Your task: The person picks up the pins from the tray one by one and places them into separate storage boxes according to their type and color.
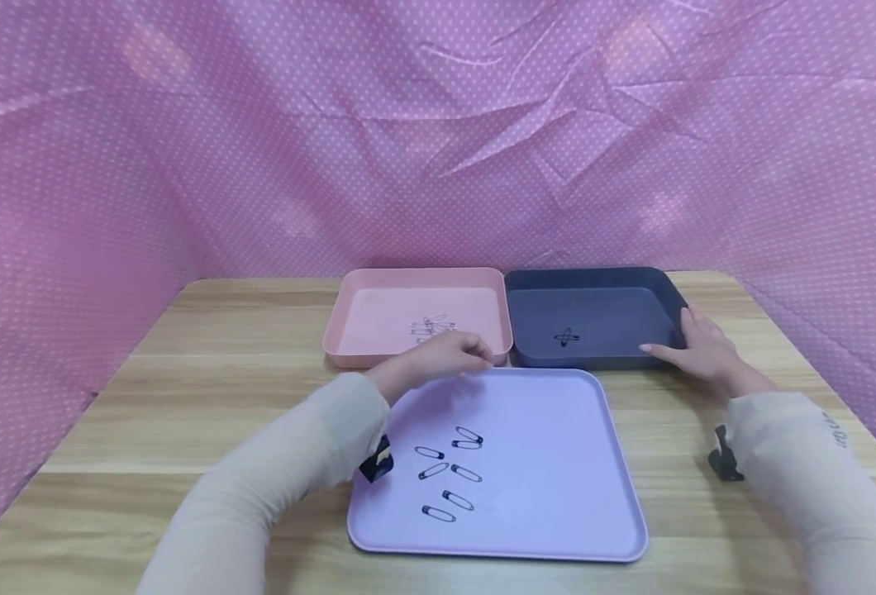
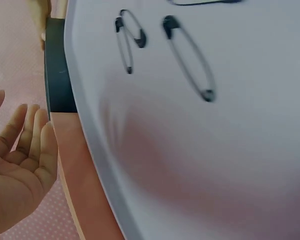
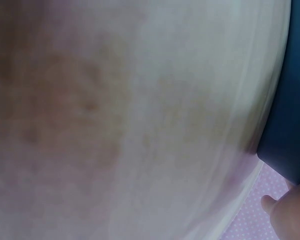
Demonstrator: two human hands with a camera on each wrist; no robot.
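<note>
My left hand [image 1: 445, 357] hovers over the gap between the pink tray [image 1: 343, 322] and the lavender tray [image 1: 542, 471]. In the left wrist view its palm [image 2: 20, 172] shows relaxed fingers with nothing in them. Several black-capped safety pins [image 1: 466, 473] are scattered on the left half of the lavender tray. More safety pins [image 1: 429, 327] lie in a cluster in the pink tray, partly behind my left hand. My right hand [image 1: 706, 347] rests at the front right corner of the dark blue tray [image 1: 594, 362], thumb stretched along its front rim. Crossed safety pins [image 1: 567, 337] lie inside that tray.
Pink and dark blue trays stand side by side at the back of the wooden table [image 1: 207, 388], with the lavender tray in front of them. A pink dotted cloth [image 1: 438, 149] hangs behind and at both sides. Both wrists carry small black cameras [image 1: 377, 459].
</note>
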